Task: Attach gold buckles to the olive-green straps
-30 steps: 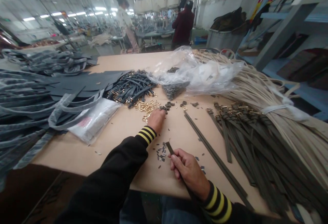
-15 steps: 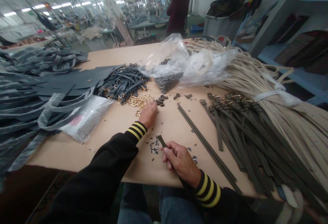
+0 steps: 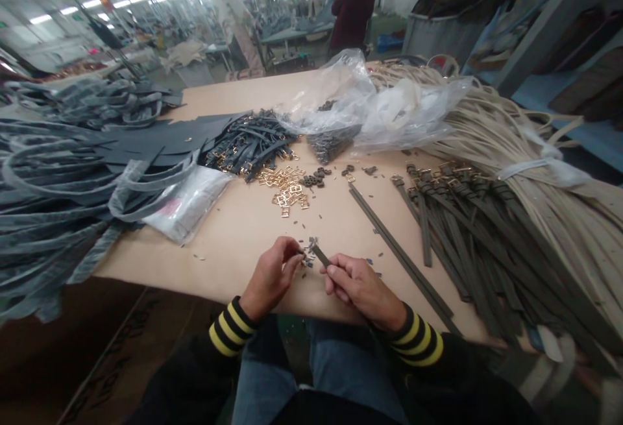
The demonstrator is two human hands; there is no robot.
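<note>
My right hand (image 3: 359, 287) grips a dark olive strap (image 3: 321, 256) near its tip, the end pointing up and left. My left hand (image 3: 270, 276) is pinched closed right at that strap tip, holding a small part too tiny to name. Both hands hover over the near edge of the brown table (image 3: 243, 230). Small dark scraps (image 3: 306, 243) lie just beyond the fingers. Farther back sits a scatter of gold buckles (image 3: 287, 185) and small dark loops (image 3: 314, 180).
Olive straps with buckles (image 3: 462, 217) pile up at right, beside beige straps (image 3: 525, 152). Two long olive strips (image 3: 394, 250) lie diagonally. Dark buckled straps (image 3: 250, 146), grey straps (image 3: 53, 178) and plastic bags (image 3: 370, 113) fill the back and left. People stand far behind.
My left hand has come back from the gold buckles to the strap tip, closed in a pinch. My right hand lifted the strap slightly toward it.
</note>
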